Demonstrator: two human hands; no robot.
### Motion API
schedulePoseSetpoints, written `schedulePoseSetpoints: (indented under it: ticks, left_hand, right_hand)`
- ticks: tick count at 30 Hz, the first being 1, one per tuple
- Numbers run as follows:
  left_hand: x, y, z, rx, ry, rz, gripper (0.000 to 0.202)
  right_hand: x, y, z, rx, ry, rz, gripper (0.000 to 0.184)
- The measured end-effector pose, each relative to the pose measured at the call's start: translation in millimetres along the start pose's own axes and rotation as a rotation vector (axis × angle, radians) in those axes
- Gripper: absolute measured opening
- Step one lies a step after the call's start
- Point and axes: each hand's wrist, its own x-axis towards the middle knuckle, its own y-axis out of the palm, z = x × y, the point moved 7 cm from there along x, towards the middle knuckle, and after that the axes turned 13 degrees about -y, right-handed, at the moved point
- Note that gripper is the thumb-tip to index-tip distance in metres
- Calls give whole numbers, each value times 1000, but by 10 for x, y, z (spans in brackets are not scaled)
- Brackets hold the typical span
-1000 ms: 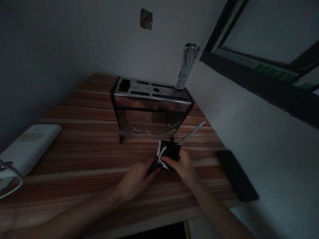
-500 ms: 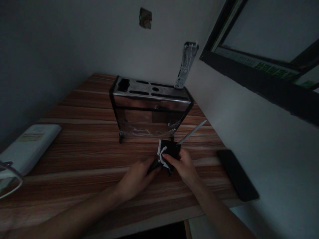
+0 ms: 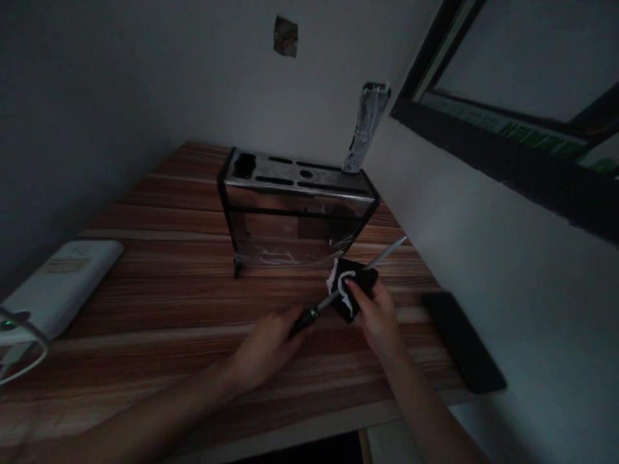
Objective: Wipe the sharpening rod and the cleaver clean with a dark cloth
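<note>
My left hand (image 3: 267, 345) is closed round the dark handle of a thin metal rod (image 3: 387, 252) that looks like a sharpening steel. The rod points up and to the right over the wooden table (image 3: 159, 290). My right hand (image 3: 376, 316) pinches a black cloth with white edging (image 3: 349, 289) round the middle of the rod. Just behind both hands stands a metal knife holder (image 3: 294, 212) with slots in its top and a clear front.
A black phone (image 3: 463, 345) lies at the table's right edge by the white wall. A white box (image 3: 58, 283) with a cable lies at the far left. A wrapped upright object (image 3: 365, 129) stands behind the holder. A window frame (image 3: 507, 148) runs along the upper right.
My right hand has slid the cloth up the rod, away from the handle toward the tip. A bare stretch of rod now shows by the handle. My left hand has stayed put.
</note>
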Motion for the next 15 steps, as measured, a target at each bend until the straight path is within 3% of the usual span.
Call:
schedulePoseSetpoints:
  ticks: [5, 15]
  left_hand:
    - [-16, 15, 1, 30, 33, -8, 19]
    - [-39, 31, -34, 85, 76, -13, 19]
  right_hand:
    - [95, -191, 102, 34, -62, -191, 25]
    - [203, -446, 351, 119, -187, -410, 22]
